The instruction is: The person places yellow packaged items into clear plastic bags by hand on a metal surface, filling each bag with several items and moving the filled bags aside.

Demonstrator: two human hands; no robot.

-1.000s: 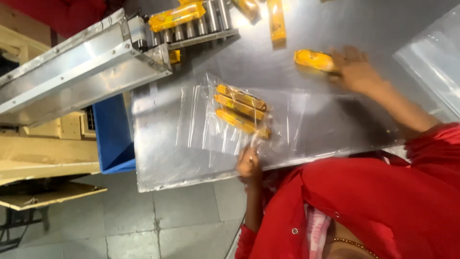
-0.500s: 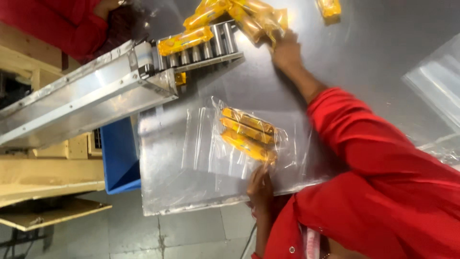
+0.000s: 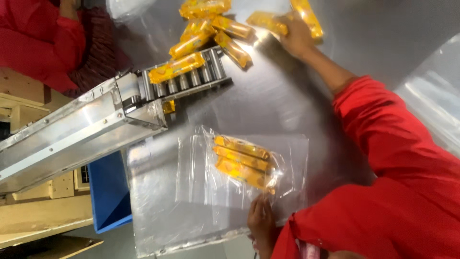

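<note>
On the steel table, seen from above:
Table: a shiny metal table (image 3: 287,105) carries everything the hands work on.
Left hand: the left hand (image 3: 261,220) rests at the near edge of the table, fingers together and pressed down on the edge of a clear plastic bag (image 3: 249,177).
Bag: it lies flat on a stack of more clear bags, its mouth toward the left hand, with three yellow packets (image 3: 242,160) inside, side by side and slanted.
Right hand: the right hand (image 3: 297,33) is stretched far across the table, fingers closed around a yellow packet (image 3: 268,21); another long packet (image 3: 306,17) lies touching the hand on its far side.
Loose packets: a heap of packets (image 3: 211,24) sits just beside the right hand, at the end of the conveyor.
Conveyor: a metal roller conveyor (image 3: 96,129) slopes in from the side, one packet (image 3: 176,67) lying on its rollers.
Beyond: a blue crate (image 3: 110,192) stands under the conveyor; another person in red (image 3: 38,38) is at the far corner.
</note>
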